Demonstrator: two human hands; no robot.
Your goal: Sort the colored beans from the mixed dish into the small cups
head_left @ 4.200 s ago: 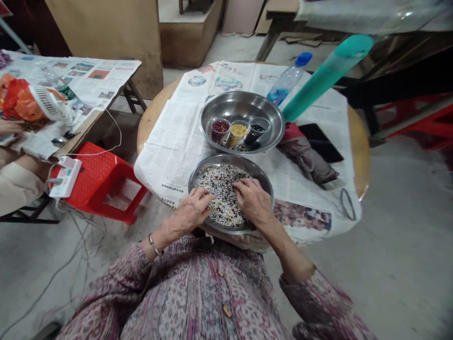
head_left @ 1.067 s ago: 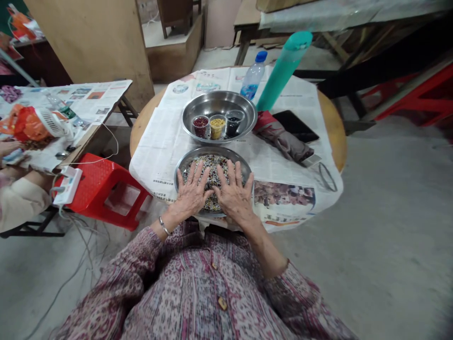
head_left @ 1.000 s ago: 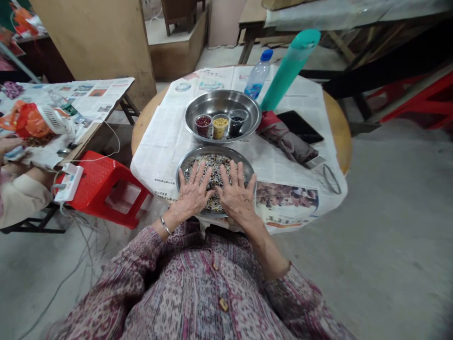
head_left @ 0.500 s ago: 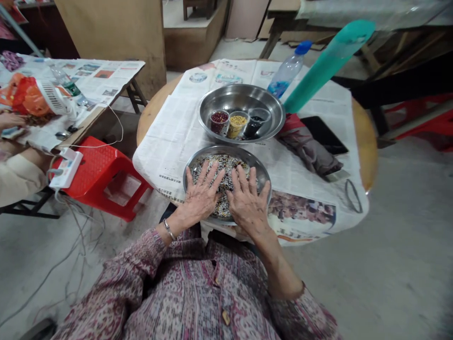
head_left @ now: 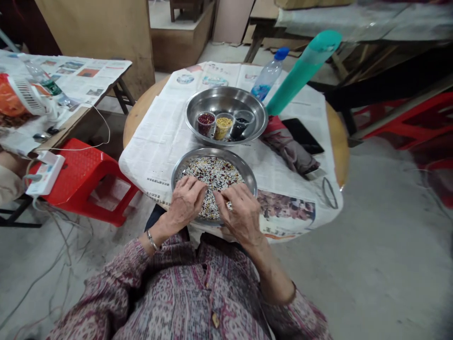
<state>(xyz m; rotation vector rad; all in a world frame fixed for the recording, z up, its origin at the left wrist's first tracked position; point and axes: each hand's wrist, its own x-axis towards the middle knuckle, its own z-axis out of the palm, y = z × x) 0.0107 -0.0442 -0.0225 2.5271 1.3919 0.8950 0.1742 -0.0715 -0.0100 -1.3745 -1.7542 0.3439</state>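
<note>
the left hand and right hand curl over mixed grains in the nearer steel bowl, whether pinching any i cannot tell, seemingly picking through them by touch, so the next move would call for a light, precise pinch that leaves the rest undisturbed.

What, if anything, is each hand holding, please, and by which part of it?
That cannot be told: the left hand and right hand curl over the grains in the bowl, and any pinched grain is too small to see.
</note>
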